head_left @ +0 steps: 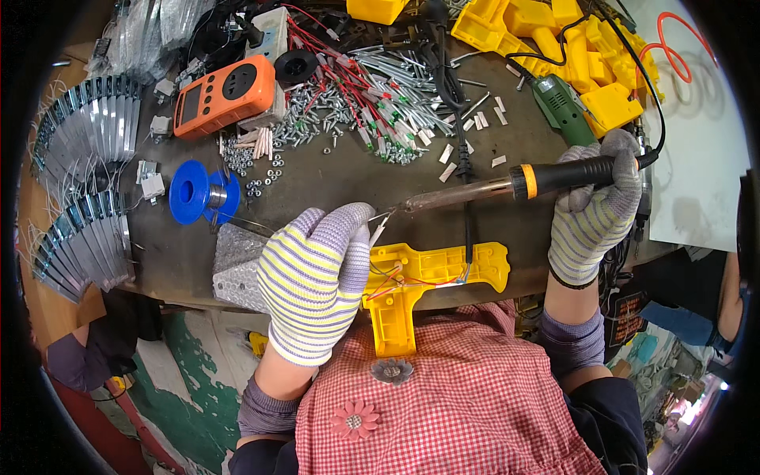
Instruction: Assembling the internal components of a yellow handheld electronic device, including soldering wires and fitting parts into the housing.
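Observation:
My right hand (592, 218), in a striped knit glove, is wrapped round the black handle of a soldering iron (467, 192). Its metal barrel points left, with the tip close to my left fingertips. My gloved left hand (313, 277) is closed in a pinch on thin solder wire, which runs back toward a blue solder spool (190, 192). A small white piece (380, 229) shows by those fingertips, just under the iron's tip; whether I grip it too is unclear. Below lies an open yellow plastic housing half (435, 265) with red and blue wires inside, at the table's near edge.
An orange meter (226, 96), loose screws (309, 111) and red-wired parts (372, 99) cover the far side. Yellow housings (602, 71) and a green tool (564, 107) lie far right. Fanned metal strips (87, 127) stand left; bubble wrap (237, 269) is beside my left hand.

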Available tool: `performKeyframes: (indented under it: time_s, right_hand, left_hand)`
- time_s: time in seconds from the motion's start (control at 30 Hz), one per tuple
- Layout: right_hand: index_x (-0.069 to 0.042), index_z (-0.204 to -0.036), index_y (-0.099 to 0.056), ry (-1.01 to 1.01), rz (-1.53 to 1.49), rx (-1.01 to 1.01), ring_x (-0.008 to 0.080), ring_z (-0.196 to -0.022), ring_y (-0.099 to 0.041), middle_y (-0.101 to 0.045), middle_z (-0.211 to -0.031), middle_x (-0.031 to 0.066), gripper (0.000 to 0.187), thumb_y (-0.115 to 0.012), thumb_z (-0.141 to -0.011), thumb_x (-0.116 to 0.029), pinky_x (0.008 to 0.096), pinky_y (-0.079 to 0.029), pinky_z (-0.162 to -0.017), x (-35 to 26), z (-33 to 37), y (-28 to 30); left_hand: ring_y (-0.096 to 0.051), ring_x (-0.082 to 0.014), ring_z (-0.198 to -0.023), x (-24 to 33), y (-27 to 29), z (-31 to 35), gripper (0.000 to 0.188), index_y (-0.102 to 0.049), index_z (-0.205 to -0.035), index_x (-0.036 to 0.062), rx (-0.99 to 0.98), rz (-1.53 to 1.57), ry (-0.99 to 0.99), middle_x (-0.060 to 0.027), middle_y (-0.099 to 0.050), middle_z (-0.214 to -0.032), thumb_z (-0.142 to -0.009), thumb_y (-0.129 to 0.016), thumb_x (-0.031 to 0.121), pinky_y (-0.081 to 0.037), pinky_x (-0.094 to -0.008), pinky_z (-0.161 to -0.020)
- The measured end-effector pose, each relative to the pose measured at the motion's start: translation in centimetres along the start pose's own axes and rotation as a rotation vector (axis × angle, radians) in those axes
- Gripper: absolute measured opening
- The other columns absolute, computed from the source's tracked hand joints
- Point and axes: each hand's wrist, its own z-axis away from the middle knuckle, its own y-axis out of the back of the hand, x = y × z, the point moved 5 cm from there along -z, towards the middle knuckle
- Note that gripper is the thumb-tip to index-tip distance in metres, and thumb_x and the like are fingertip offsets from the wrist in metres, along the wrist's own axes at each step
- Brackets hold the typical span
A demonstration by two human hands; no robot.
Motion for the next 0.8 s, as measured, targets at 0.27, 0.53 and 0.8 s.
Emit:
performKeyframes:
  time_s: [0.27,0.53,0.8]
  right_hand:
    - [-0.005,-0.097,-0.054,-0.019,-0.005,0.011,0.0068,-0.037,-0.033,-0.038,-0.046,-0.0038,0.025,-0.057,-0.100,-0.030,0.0221,-0.030,-0.040,0.0,0.3,-0.3]
    - [-0.005,-0.095,-0.057,0.023,-0.062,-0.007,0.0076,-0.037,-0.039,-0.051,-0.059,0.0030,0.021,-0.066,-0.090,-0.024,0.0211,-0.032,-0.037,0.1,0.2,0.4]
    - [-0.008,-0.094,-0.051,-0.028,0.012,0.001,0.0062,-0.037,-0.033,-0.038,-0.048,-0.0049,0.022,-0.060,-0.098,-0.027,0.0221,-0.033,-0.045,-0.2,0.5,-0.1]
  left_hand:
    - [-0.066,-0.0312,-0.083,-0.1,-0.1,0.0,0.017,-0.072,-0.099,0.0105,0.008,0.040,-0.014,-0.0077,-0.073,-0.092,-0.084,-0.071,0.004,-0.052,-0.0394,-0.083]
    - [-0.066,-0.0317,-0.081,0.1,-0.4,-0.6,0.017,-0.072,-0.099,0.0103,-0.074,0.038,-0.032,-0.0088,-0.072,-0.091,-0.083,-0.070,0.004,-0.052,-0.0397,-0.080]
    - [-0.065,-0.0317,-0.075,0.3,-0.5,-1.1,0.016,-0.072,-0.099,0.0087,-0.107,0.106,-0.048,-0.0109,-0.071,-0.087,-0.084,-0.069,0.004,-0.051,-0.0387,-0.068]
